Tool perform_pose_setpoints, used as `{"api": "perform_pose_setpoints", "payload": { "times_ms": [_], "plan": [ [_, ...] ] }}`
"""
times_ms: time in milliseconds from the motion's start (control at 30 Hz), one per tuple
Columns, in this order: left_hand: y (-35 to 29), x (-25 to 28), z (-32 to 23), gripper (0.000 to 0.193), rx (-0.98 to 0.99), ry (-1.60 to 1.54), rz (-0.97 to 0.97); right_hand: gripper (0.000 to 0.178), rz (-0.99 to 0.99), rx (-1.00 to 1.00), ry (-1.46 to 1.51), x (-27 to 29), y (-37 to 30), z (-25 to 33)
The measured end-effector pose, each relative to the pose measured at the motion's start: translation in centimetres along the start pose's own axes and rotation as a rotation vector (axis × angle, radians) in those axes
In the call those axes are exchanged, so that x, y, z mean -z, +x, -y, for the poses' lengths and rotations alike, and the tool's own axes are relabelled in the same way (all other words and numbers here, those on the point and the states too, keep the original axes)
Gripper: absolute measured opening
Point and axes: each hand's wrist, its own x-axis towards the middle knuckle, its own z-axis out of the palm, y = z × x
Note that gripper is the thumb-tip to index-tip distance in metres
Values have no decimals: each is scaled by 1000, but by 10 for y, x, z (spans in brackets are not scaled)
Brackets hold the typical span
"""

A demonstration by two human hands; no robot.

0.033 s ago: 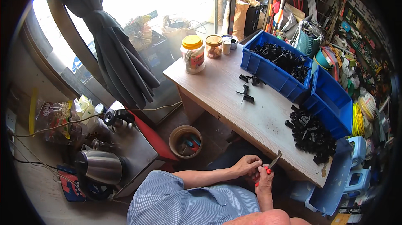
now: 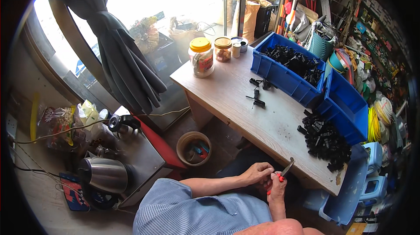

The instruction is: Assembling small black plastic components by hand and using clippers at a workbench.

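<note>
My right hand (image 2: 276, 188) is wrapped round red-handled pliers (image 2: 287, 167), their dark jaws pointing up toward the table's near edge. Close against it, my left hand (image 2: 258, 173) has its fingers pinched together beside the red handles; whatever they hold, if anything, is too small or hidden to make out. Both hands are over my lap, just off the wooden table (image 2: 218, 90). On the tabletop beyond them lies a heap of small black plastic parts (image 2: 326, 141), and a few loose black parts (image 2: 258, 97) lie farther left.
A blue crate (image 2: 284, 75) full of black parts stands at the back, beside another blue bin (image 2: 343, 106). Jars (image 2: 201, 57) stand at the table's far left corner. A bucket (image 2: 194, 148) is on the floor. The left cabinet carries a steel kettle (image 2: 107, 173). Blue stools (image 2: 372, 189) stand right.
</note>
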Motion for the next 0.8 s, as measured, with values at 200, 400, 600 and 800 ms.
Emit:
{"api": "perform_pose_setpoints", "payload": {
  "times_ms": [200, 400, 600, 800],
  "plan": [
    [-13, 14, -11, 38, -222, 114, 171, 10, 11, 33, 124, 1, 3, 6],
    [-18, 25, -15, 51, -386, 250, 340, 10, 43, 26, 161, 2, 1, 4],
    [-28, 27, -24, 50, -473, 478, 317, 14, 33, -7, 92, -13, -10, 13],
    [-26, 14, -10, 38, -803, 754, 83, 9, 14, 16, 107, -10, -10, 7]
  ]
}}
